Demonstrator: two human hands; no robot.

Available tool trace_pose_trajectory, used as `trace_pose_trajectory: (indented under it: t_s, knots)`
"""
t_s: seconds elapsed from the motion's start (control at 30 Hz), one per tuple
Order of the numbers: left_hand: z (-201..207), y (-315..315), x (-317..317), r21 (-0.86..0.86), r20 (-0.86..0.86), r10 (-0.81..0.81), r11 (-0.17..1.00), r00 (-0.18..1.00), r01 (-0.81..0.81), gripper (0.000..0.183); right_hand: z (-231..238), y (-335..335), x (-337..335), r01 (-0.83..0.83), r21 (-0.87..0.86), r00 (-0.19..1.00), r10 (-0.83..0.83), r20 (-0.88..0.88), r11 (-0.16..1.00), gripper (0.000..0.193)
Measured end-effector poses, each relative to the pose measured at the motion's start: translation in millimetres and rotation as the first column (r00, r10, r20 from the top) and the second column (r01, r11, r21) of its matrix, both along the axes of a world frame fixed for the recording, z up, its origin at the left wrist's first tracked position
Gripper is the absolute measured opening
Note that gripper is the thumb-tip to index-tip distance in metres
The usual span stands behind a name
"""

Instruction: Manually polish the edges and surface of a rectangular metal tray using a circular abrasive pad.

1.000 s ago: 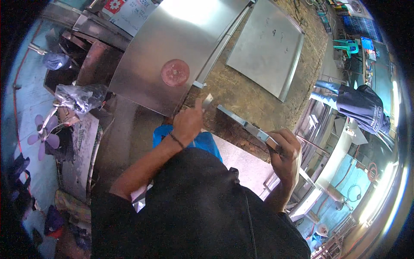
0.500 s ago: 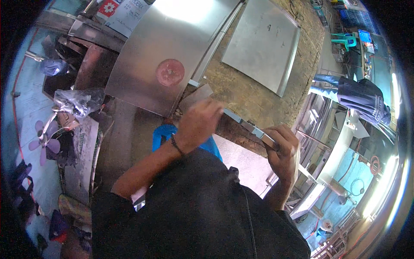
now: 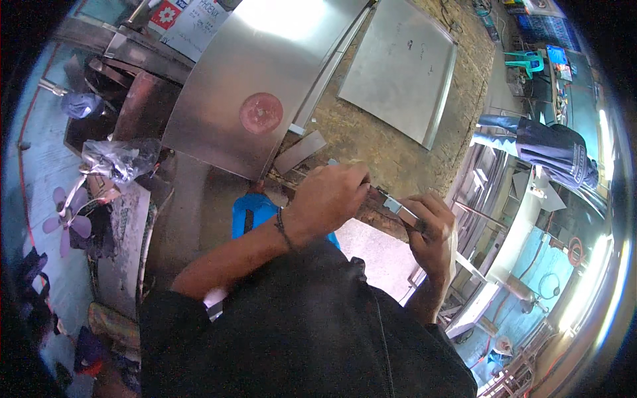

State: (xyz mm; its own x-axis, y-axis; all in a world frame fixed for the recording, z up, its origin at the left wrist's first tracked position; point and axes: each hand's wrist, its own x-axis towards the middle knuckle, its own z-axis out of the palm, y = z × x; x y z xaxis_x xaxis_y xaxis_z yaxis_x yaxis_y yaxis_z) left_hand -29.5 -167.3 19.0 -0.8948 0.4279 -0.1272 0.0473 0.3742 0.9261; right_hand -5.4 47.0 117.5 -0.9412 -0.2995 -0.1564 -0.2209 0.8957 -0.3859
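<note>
Metal strip (image 3: 396, 203) between both hands

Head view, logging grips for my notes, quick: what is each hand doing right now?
Left hand: closed over the near end of the narrow metal strip.
Right hand: closed around the same strip, further along.

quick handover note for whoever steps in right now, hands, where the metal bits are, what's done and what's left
Left hand: closed over the near end of a narrow metal strip at the edge of the workbench.
Right hand: gripping the same strip further along.
Nearby: small flat metal piece on the bench, large metal sheet with a red round mark, second sheet beyond.
Done: strip is held in both hands.
Left: whatever is being done to the strip is hidden under the hands.
</note>
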Motion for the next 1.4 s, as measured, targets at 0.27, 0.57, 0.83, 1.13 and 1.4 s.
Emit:
trace_pose_trajectory:
  t_s: [0.27,0.57,0.83,1.13,1.4]
  knots:
    - [-22,-11,-5,-0.163,0.042,0.012,0.987,0.999,-0.005,0.018,2,1,0,-0.057,0.053,0.997,0.06,-0.054,0.997,0.037]
    - [-75,-39,-8,-0.255,-0.068,0.085,0.962,0.994,-0.1,0.02,24,20,7,-0.083,0.025,0.989,0.086,-0.118,0.996,0.031]
    - [-97,-68,-27,-0.515,-0.18,0.079,0.842,0.98,-0.163,0.019,56,62,19,-0.074,-0.108,0.993,0.063,-0.097,0.991,0.036]
    - [-116,-98,-43,-0.567,-0.331,0.07,0.783,0.941,-0.257,0.016,93,119,49,0.072,-0.357,0.991,-0.107,-0.078,0.931,0.051]
    - [-80,-103,-57,-0.55,-0.368,0.216,0.734,0.904,-0.399,0.017,87,194,86,0.228,-0.338,0.928,-0.309,-0.209,0.913,0.046]
